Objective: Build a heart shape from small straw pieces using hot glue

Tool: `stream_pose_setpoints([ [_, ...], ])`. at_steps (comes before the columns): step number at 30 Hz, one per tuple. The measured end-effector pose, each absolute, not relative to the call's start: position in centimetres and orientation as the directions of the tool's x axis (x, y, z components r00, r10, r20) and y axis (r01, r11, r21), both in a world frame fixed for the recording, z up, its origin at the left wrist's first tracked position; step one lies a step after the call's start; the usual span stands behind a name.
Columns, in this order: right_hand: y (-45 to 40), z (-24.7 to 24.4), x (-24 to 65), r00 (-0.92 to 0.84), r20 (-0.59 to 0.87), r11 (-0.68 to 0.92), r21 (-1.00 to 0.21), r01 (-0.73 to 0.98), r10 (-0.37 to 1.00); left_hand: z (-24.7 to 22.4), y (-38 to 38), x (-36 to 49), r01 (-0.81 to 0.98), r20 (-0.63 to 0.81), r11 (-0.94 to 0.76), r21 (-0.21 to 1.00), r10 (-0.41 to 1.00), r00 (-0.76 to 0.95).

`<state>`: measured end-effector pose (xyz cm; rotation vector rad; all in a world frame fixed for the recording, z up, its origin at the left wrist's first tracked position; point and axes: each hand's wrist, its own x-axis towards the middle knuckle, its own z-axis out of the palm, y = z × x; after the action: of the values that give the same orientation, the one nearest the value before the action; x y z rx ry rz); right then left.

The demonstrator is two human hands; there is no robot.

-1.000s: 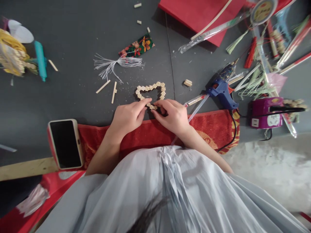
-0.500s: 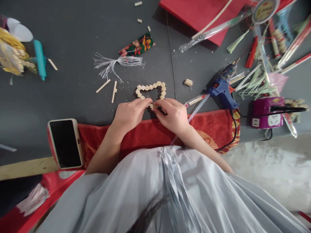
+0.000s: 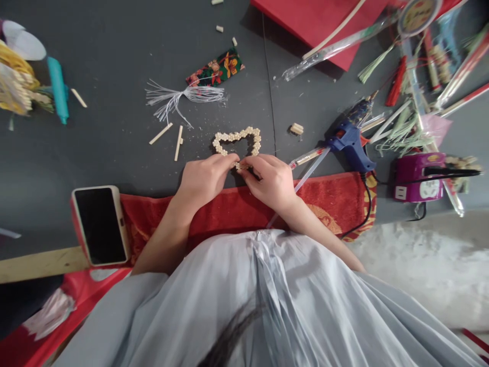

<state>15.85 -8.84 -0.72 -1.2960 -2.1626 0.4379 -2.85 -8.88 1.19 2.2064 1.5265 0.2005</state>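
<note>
A ring of small cream-coloured pieces (image 3: 237,136), roughly heart-shaped, lies on the grey table before me. My left hand (image 3: 206,181) pinches its near edge from the left, fingertips closed on it. From the right, my right hand (image 3: 271,181) pinches the same edge with thumb and forefinger, the fingertips of both hands almost touching. The part between the fingers is largely hidden. Beyond the ring are a white string tassel (image 3: 185,96) and a dark floral cloth piece (image 3: 216,70). Short pale sticks (image 3: 179,143) lie left of the ring.
A blue glue gun (image 3: 351,145) with a black cable rests at the right, beside a purple power socket (image 3: 419,177). Tassels and plastic-wrapped sticks crowd the right side. A phone (image 3: 101,225) lies at the left near a red towel (image 3: 328,201). A red sheet (image 3: 305,23) is at the back.
Both hands keep the same pinch on the ring, with hardly any movement. Objects at the far left appear shifted slightly left and the top ones slightly up, with a small change of view.
</note>
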Motion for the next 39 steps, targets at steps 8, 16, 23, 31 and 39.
stream_pose_setpoints([
  [8, -8.90, -0.65, 15.63, -0.346, 0.271, 0.439, -0.553, 0.708, 0.898, 1.08, -8.89, -2.91, 0.841, -0.106, -0.298, 0.451, 0.918, 0.382],
  [16, -8.77, -0.71, 15.77, -0.335, 0.273, 0.432, -0.591, 0.681, 0.902, 1.01, -8.98, -3.13, 0.814, -0.067, -0.293, 0.501, 0.925, 0.373],
  [23, -8.66, -0.75, 15.70, -0.333, 0.277, 0.432, -0.612, 0.662, 0.901, 0.93, -8.98, -3.20, 0.808, -0.054, -0.293, 0.512, 0.928, 0.370],
  [31, -8.68, -0.73, 15.77, -0.351, 0.266, 0.440, -0.595, 0.673, 0.898, 0.83, -8.98, -3.24, 0.806, -0.040, -0.306, 0.507, 0.926, 0.376],
  [39, -8.72, -0.57, 15.96, -0.360, 0.216, 0.416, -0.573, 0.706, 0.908, 0.85, -8.90, -3.25, 0.807, -0.042, -0.313, 0.501, 0.922, 0.384],
])
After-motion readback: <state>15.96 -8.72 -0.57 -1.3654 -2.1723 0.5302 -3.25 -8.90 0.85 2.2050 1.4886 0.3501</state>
